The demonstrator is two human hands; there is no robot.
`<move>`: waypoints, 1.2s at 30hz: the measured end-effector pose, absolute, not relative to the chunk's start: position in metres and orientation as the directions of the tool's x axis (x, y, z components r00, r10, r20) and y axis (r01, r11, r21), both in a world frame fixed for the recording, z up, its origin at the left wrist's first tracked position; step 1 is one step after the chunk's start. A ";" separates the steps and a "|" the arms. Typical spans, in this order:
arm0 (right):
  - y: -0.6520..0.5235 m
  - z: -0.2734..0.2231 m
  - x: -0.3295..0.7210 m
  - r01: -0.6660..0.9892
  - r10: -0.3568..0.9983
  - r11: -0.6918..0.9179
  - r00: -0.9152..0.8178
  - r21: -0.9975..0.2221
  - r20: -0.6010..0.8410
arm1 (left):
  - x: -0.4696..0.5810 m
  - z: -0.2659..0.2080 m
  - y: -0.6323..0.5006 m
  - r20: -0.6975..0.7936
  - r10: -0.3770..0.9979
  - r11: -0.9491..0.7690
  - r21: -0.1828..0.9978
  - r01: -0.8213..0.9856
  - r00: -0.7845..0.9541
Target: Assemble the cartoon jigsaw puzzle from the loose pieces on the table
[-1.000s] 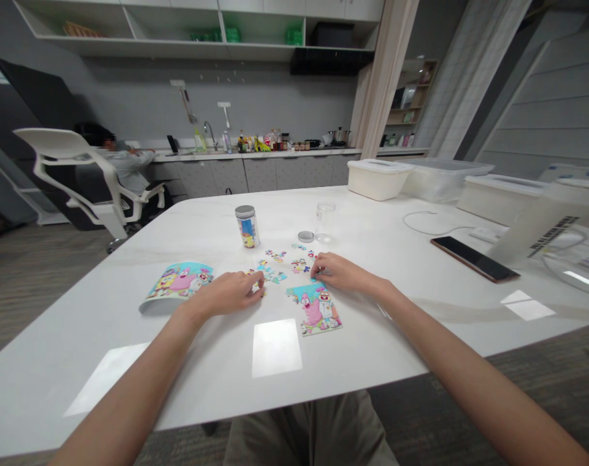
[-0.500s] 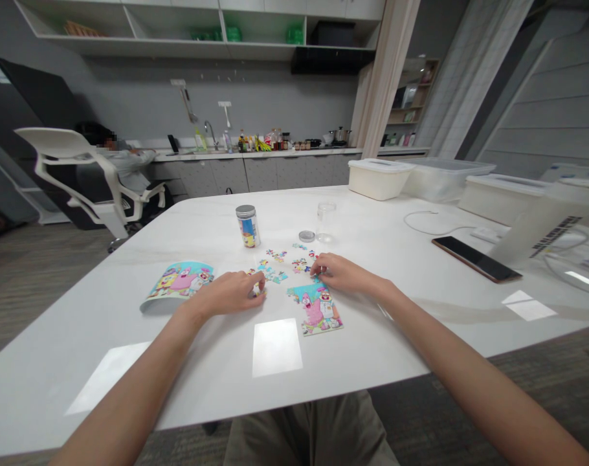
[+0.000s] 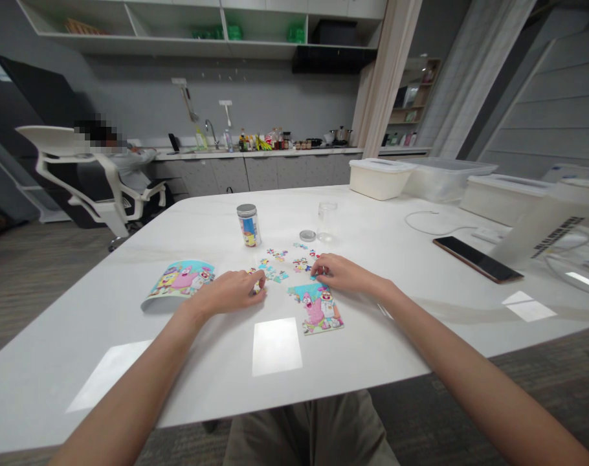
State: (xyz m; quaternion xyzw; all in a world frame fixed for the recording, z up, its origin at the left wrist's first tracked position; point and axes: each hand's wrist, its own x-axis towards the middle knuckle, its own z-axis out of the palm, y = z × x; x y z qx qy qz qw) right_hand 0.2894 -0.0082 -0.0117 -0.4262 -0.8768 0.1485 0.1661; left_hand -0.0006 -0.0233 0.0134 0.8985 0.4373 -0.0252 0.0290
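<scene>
The partly assembled jigsaw puzzle (image 3: 318,309), with a pink starfish character on light blue, lies flat in front of me. My right hand (image 3: 340,273) is at its upper edge, fingertips pinched on a small light-blue puzzle piece (image 3: 314,277). To the left, my left hand (image 3: 232,291) rests on the table with curled fingers, thumb and index apart. A few pieces beside that hand are partly covered by its fingers. Between the hands and beyond them lie several loose puzzle pieces (image 3: 275,273). A curved picture sheet (image 3: 180,283) with the same characters stands left of my left hand.
Behind the pieces stand a printed jar (image 3: 248,226) with a metal lid, a clear jar (image 3: 327,222) and a loose lid (image 3: 307,236). A phone (image 3: 476,259), a cable and plastic boxes (image 3: 379,178) occupy the right side. A person sits beyond the white chair (image 3: 56,139).
Both hands stay almost in place. The light-blue piece at my right fingertips shows a little more now. The view has shifted very slightly.
</scene>
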 end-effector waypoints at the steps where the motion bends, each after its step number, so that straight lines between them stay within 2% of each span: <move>1: -0.008 -0.012 0.289 0.698 0.796 0.593 -0.582 -0.402 0.164 | -0.001 0.013 -0.023 -0.070 0.787 -0.613 0.034 0.790 0.613; 22: -0.008 -0.010 0.288 0.701 0.800 0.586 -0.581 -0.407 0.150 | -0.001 0.010 -0.022 -0.060 0.787 -0.615 0.017 0.788 0.615; 36: -0.009 -0.008 0.288 0.710 0.801 0.586 -0.582 -0.392 0.142 | 0.001 0.017 -0.022 -0.119 0.776 -0.624 -0.001 0.782 0.619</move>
